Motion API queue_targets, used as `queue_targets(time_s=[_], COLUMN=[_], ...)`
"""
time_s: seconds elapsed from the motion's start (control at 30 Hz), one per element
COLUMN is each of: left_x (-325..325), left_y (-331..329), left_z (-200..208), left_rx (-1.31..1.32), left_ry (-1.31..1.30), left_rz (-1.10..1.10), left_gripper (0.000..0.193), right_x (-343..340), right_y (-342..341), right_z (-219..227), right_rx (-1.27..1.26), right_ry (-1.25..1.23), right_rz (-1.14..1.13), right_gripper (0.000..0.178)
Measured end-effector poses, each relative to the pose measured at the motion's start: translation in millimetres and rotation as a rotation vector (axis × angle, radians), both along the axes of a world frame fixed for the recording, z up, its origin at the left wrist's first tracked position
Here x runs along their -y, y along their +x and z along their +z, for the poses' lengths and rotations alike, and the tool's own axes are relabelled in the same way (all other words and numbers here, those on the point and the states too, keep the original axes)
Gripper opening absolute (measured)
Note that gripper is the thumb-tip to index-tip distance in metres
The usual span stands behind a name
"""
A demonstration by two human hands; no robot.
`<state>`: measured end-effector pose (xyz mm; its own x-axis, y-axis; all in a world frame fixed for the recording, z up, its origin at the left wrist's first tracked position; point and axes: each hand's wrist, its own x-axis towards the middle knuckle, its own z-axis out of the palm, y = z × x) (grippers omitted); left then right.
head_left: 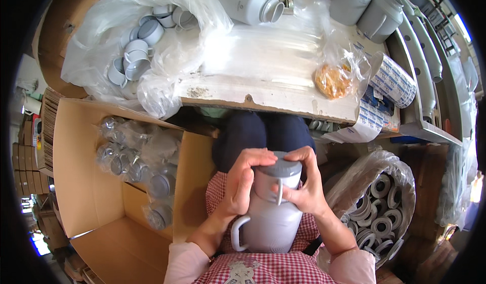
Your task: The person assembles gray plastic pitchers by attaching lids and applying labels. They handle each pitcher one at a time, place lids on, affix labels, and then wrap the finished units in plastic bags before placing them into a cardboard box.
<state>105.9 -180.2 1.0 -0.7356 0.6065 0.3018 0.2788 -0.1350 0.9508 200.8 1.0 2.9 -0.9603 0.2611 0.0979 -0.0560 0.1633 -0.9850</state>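
Note:
A pale grey plastic jug [273, 218] with a side handle rests upright in my lap. Its darker grey lid [281, 168] sits on top. My left hand [241, 181] wraps around the jug's neck from the left, fingers reaching over the lid's edge. Over on the other side, my right hand [304, 183] grips the lid and upper neck, thumb across the front. Both hands press on the lid and jug together.
A worktable [263, 94] ahead carries a bag of grey caps [139, 41], more jugs [248, 0], a bag of snack food [334, 79] and a label roll [392, 81]. An open carton [91, 183] of bagged jugs stands left. A bag of grey rings [377, 218] sits right.

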Motion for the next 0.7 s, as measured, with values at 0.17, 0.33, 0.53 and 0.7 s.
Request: queue_targets(time_s=[0.17, 0.33, 0.53, 0.7], left_x=[6.0, -11.3, -12.3, -56.2], left_y=[-1.2, -21.2, -101.6, -167.0], left_z=[-2.0, -1.2, 3.4, -6.8], left_rx=[0.043, 0.063, -0.154, -0.808], left_ry=[0.028, -0.136, -0.126, -0.736], left_rz=[0.131, -0.023, 0.125, 0.199], left_gripper=[0.053, 0.042, 0.034, 0.064], right_x=[-46.5, -76.0, -72.5, -85.0], right_y=[-52.9, -214.8, -287.7, -284.7], right_z=[22.6, -9.8, -50.2, -46.0], right_rx=[0.210, -0.218, -0.207, -0.197], right_ry=[-0.373, 0.529, 0.757, 0.622], right_rz=[0.459, -0.077, 0.012, 0.056], right_gripper=[0.044, 0.019, 0.019, 0.018])
